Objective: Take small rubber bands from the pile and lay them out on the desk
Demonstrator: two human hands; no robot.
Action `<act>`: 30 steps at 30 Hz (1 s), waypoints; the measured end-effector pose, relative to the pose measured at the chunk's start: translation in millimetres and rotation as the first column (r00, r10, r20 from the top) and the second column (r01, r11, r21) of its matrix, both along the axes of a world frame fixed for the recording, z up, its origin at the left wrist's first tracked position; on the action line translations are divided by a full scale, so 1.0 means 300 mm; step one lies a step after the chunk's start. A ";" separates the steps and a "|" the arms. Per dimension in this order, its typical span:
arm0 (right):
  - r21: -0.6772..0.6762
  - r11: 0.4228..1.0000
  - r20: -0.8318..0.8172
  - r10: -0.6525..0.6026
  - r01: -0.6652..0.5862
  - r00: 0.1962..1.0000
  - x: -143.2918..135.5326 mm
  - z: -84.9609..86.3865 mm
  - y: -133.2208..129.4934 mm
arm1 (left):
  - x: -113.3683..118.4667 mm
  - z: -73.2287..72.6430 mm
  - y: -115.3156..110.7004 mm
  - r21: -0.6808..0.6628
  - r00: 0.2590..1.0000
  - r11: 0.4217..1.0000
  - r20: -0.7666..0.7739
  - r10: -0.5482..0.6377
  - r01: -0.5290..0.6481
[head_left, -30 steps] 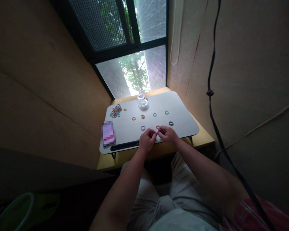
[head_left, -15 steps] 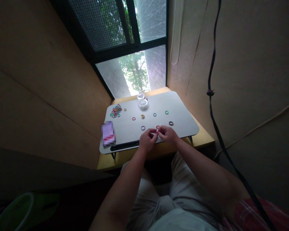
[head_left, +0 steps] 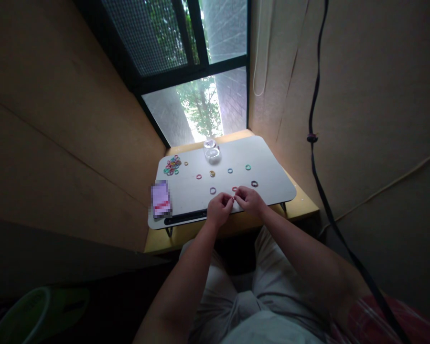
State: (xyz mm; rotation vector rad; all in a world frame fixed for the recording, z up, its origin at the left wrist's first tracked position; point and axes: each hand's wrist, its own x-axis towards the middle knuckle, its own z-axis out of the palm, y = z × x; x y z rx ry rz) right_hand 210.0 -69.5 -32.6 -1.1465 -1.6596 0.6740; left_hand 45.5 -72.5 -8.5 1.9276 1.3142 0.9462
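Both hands meet above the front edge of a white lap table (head_left: pixel 186 196). My left hand (head_left: pixel 220 209) is closed in a pinch, and my right hand (head_left: pixel 250 200) pinches close against it. Between the fingertips shows a bit of a small reddish hair tie (head_left: pixel 233 198), mostly hidden. Just beyond the fingers lies a red hair tie (head_left: pixel 234 189), partly covered. A purple hair tie (head_left: pixel 212 190) is left of it, a dark one (head_left: pixel 254 183) right. Farther back sit a pink one (head_left: pixel 199 177), a yellow one (head_left: pixel 212 174), a blue one (head_left: pixel 230 170) and a green one (head_left: pixel 248 167).
A heap of mixed hair ties (head_left: pixel 172 165) is at the back left, with a single orange one (head_left: pixel 186 163) beside it. Clear round containers (head_left: pixel 212 154) stand near the window. A blurred-out phone-like object (head_left: pixel 161 198) lies left. A black cord (head_left: pixel 317 95) hangs at right.
The fingertips have shifted slightly and drawn closer together, so less of the small reddish hair tie shows between them. The ties on the table have not moved.
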 end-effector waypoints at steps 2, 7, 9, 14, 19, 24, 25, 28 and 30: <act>-0.019 1.000 0.008 -0.005 0.005 1.000 0.000 0.004 -0.001 | -0.002 -0.003 0.004 0.001 1.000 1.000 -0.009 -0.001 0.001; -0.043 0.999 0.033 -0.031 0.033 0.999 0.000 0.010 -0.003 | -0.002 -0.017 0.015 0.005 1.000 1.000 -0.023 -0.012 0.012; -0.052 0.998 0.052 -0.038 0.041 0.998 0.000 0.009 -0.002 | -0.002 -0.022 0.018 0.002 0.999 1.000 -0.031 -0.019 0.019; -0.088 0.996 0.044 -0.030 0.033 0.999 0.003 0.004 0.004 | -0.005 -0.030 0.026 -0.012 0.999 0.999 -0.034 -0.032 0.032; -0.104 0.994 -0.055 -0.025 0.020 0.998 0.004 0.002 0.014 | -0.008 -0.030 0.029 -0.031 0.999 0.999 -0.014 -0.037 0.036; -0.108 0.994 -0.113 -0.031 0.019 0.993 0.002 0.006 0.014 | -0.005 -0.026 0.028 -0.041 0.999 0.998 0.006 -0.038 0.039; -0.103 0.995 -0.116 -0.026 0.014 0.993 0.003 0.008 0.012 | -0.005 -0.026 0.028 -0.040 0.999 0.998 0.010 -0.039 0.039; -0.094 0.996 -0.100 0.004 -0.013 0.995 0.004 0.017 0.004 | -0.006 -0.025 0.029 -0.039 0.999 0.999 0.021 -0.032 0.033; -0.116 0.993 -0.117 0.008 -0.022 0.993 0.006 0.028 -0.002 | -0.008 -0.024 0.028 -0.049 0.999 0.999 0.041 -0.014 0.016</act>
